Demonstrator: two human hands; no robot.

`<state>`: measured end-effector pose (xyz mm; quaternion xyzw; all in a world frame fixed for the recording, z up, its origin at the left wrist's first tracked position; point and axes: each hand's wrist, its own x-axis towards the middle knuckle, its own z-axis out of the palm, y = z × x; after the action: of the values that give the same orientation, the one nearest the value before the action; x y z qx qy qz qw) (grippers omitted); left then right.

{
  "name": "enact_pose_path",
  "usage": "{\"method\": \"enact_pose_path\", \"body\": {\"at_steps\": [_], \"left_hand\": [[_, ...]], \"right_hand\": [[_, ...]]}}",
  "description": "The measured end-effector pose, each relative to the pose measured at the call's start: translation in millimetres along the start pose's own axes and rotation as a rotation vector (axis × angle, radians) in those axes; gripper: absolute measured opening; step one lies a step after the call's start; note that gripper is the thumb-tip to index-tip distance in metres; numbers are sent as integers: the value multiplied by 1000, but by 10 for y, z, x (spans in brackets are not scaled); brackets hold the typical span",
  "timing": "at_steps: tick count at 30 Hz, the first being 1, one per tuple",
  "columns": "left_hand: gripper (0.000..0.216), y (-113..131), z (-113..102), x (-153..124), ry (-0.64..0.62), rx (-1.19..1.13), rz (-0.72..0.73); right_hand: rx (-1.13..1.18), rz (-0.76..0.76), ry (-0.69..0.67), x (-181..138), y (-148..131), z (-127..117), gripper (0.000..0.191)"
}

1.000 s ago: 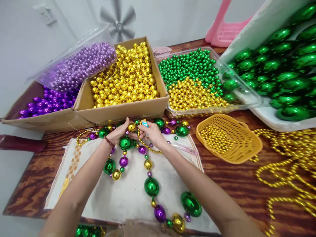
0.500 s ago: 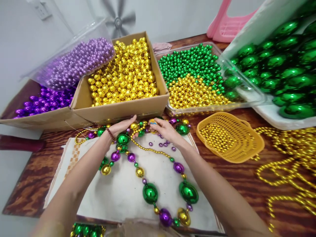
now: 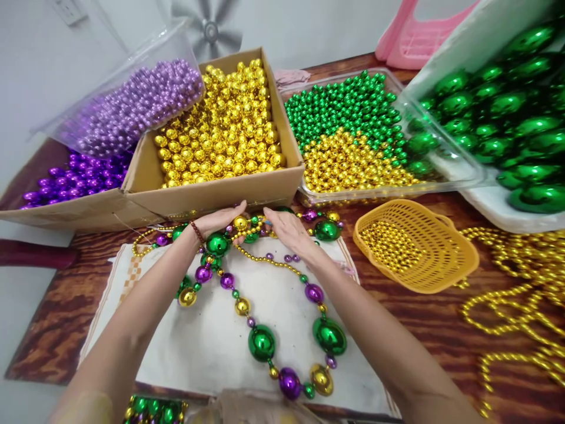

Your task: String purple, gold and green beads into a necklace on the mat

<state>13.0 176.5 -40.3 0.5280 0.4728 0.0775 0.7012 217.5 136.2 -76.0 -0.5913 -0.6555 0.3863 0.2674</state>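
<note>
A bead necklace (image 3: 261, 343) of green, purple and gold balls lies in a loop on a white cloth (image 3: 212, 347). My left hand (image 3: 217, 220) rests at the loop's far end, fingers stretched over a gold bead and a big green bead. My right hand (image 3: 286, 231) lies opposite it, palm down, fingers extended and touching the strand. A thin gold bead chain (image 3: 265, 260) runs under my right hand. Whether either hand pinches the string is hidden.
Behind the hands stands a cardboard box of gold balls (image 3: 220, 132), with purple beads (image 3: 70, 179) left and a clear tray of green and gold beads (image 3: 353, 135) right. A yellow basket (image 3: 415, 244), gold chains (image 3: 521, 294) and a bin of big green balls (image 3: 507, 112) sit right.
The necklace has dropped from a lifted hang and spread into an open loop on the cloth. My fingers went from pinching to stretched flat. The blue object in my right hand is out of sight.
</note>
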Motion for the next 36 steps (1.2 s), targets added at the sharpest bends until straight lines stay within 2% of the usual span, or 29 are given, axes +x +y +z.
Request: {"method": "enact_pose_path", "body": {"at_steps": [4,13,23,29,36], "left_hand": [[64,17,16,-26,-50,-15,0],[63,17,9,-39,-28,-45,-28],[65,-22,-23,-28,-69,-69,-45],[68,-32,-24,-31,25,-2,-1],[66,-35,-41,-31,-57,-46,-33]], "right_hand": [[-133,17,-19,11,-29,5,54],[-205,-6,-42,18,-63,-9,52],[-278,-26,-55,-11,-77,-26,54],[-270,-40,-58,-1,-55,-3,55],[-263,-81,-35,-10,14,30,55]]}}
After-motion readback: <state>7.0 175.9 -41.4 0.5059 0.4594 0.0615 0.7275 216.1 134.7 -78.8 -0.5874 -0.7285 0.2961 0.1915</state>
